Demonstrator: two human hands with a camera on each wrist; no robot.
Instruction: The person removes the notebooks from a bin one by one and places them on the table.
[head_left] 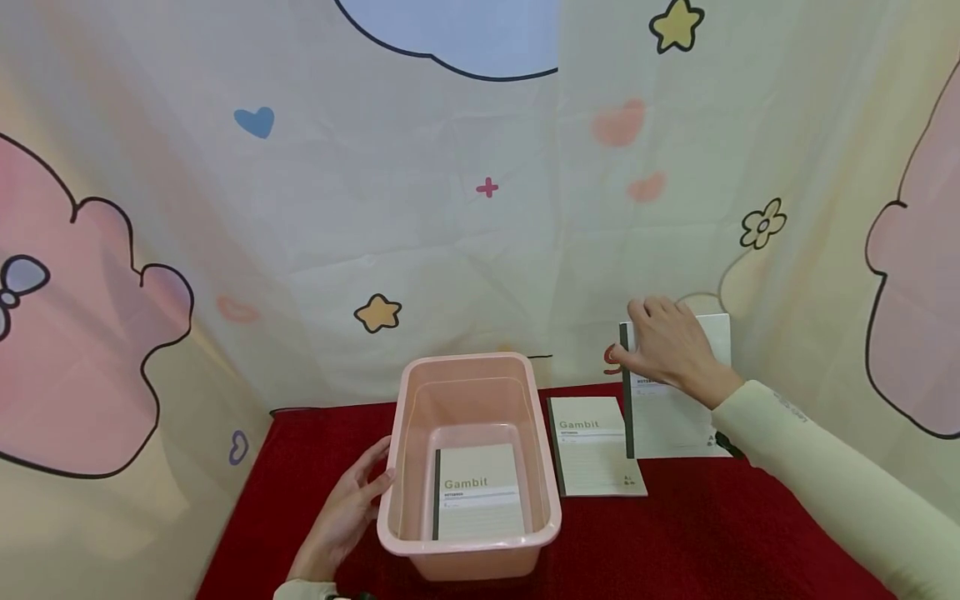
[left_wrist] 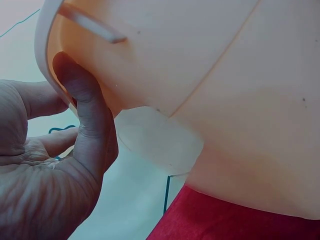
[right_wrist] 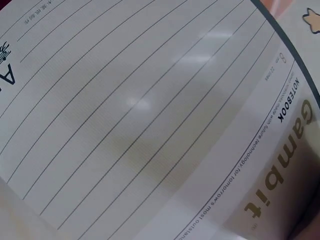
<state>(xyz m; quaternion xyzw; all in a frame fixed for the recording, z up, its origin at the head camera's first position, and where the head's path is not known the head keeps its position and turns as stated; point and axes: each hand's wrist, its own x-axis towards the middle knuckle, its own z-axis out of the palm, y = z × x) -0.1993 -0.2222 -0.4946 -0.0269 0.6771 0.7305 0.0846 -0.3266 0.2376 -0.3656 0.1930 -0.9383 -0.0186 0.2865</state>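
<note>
A person stands at a table covered in a red cloth (head_left: 675, 533), with a cartoon-printed backdrop (head_left: 315, 208) hung behind and to both sides. Their right hand (head_left: 671, 346) is up at the far right, laid over the top edge of an upright notebook (head_left: 675, 417) that stands on its lower edge against the backdrop. The fingers curl over the top left corner beside the dark spine, and the cover's front faces the room; the thumb is hidden behind the hand, so I cannot tell whether it pinches the cover from the other side. In the right wrist view the same lined cover with the word "Gambit" fills the frame, very close.

Just left of it, a second notebook (head_left: 596, 446) lies flat on the cloth, its right edge tucked under the standing one's foot.

The left hand (head_left: 345, 512) rests on the left wall of a pink plastic tub (head_left: 405, 533) near its front corner. Its fingers are loosely spread, and in the left wrist view the thumb (left_wrist: 82, 100) is hooked up under the tub's rim. A third notebook (head_left: 476, 492) lies flat on the tub's floor.
</note>
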